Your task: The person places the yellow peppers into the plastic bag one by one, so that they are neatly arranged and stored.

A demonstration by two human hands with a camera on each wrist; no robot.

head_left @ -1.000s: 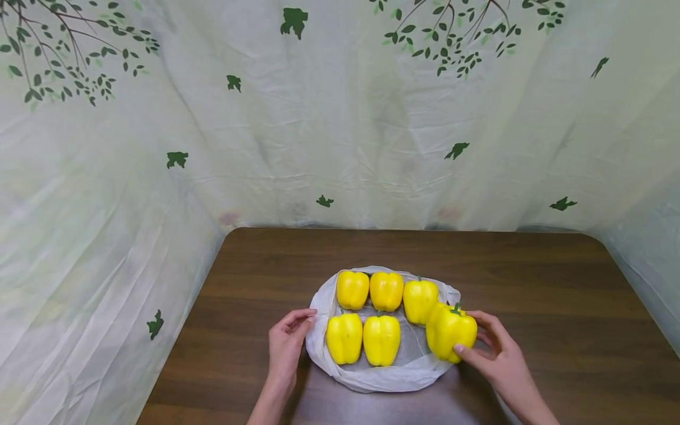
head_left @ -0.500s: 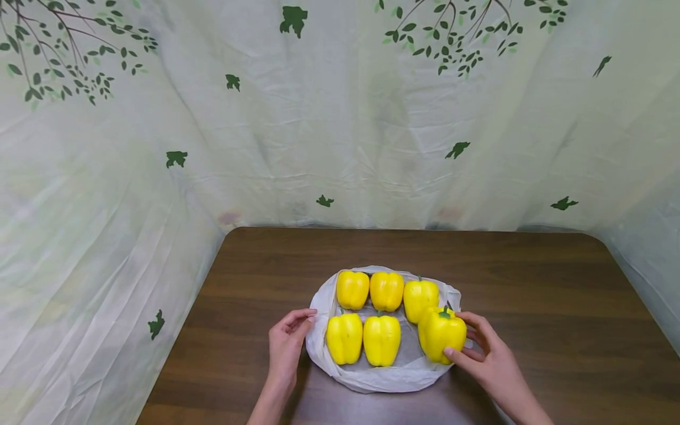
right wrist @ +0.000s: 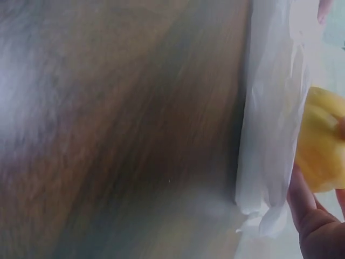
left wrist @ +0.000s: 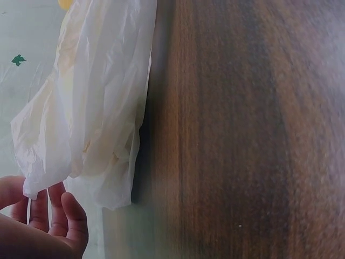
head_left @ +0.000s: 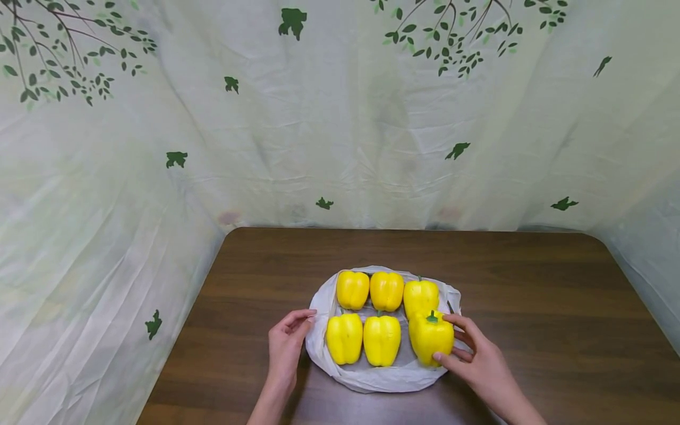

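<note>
A white plastic bag [head_left: 366, 382] with its rim folded wide lies on the table and holds several yellow bell peppers in two rows. My right hand [head_left: 478, 361] grips one yellow bell pepper [head_left: 429, 341], stem up, at the right end of the near row; it overlaps the bell pepper [head_left: 421, 298] behind it. Whether the held pepper touches the bag's bottom cannot be told. At the bag's left edge, my left hand [head_left: 285, 347] pinches the rim between thumb and fingers. The left wrist view shows the plastic bag's corner [left wrist: 108, 97] at those fingertips [left wrist: 54, 190].
The brown wooden table [head_left: 531, 283] extends around the bag on all sides. Behind and at the sides hangs a pale cloth [head_left: 340, 130] with printed branches and dark green leaf shapes.
My right hand has moved the held bell pepper leftward and slightly down, from the bag's right rim to inside the near row. My left hand has stayed at the bag's left edge.
</note>
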